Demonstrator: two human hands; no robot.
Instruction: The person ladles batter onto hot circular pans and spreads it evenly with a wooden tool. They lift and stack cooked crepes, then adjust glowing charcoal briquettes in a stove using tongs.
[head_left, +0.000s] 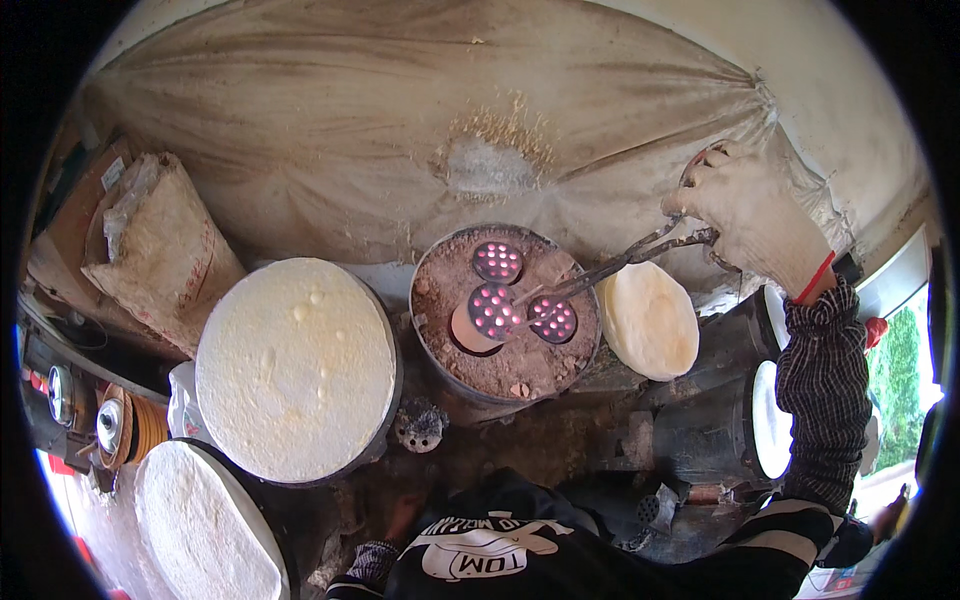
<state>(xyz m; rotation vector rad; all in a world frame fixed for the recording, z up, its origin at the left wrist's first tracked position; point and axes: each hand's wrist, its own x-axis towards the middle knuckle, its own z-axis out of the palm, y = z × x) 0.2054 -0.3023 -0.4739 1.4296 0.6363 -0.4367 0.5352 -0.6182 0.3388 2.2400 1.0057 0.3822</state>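
My right hand [750, 205], in a pale work glove with a red cuff edge, is closed round the handles of long dark fire tongs [625, 262]. The tongs reach down to the left over a round coal stove [440, 270] packed with brownish ash. Their tips are at a honeycomb coal briquette [493, 312], whose tan side shows above its hole. Two more briquettes, one at the back [497, 262] and one at the right [553, 319], sit in the stove with glowing holes. My left hand [405, 515] is low beside my body, in shadow, its fingers hard to make out.
Left of the stove stands a large round griddle [295, 370] with a pale floury top; another pale disc [205, 525] lies nearer. Round flatbreads [650, 320] are right of the stove. A spent briquette [420, 425] is on the near side. A sack [160, 245] leans at far left.
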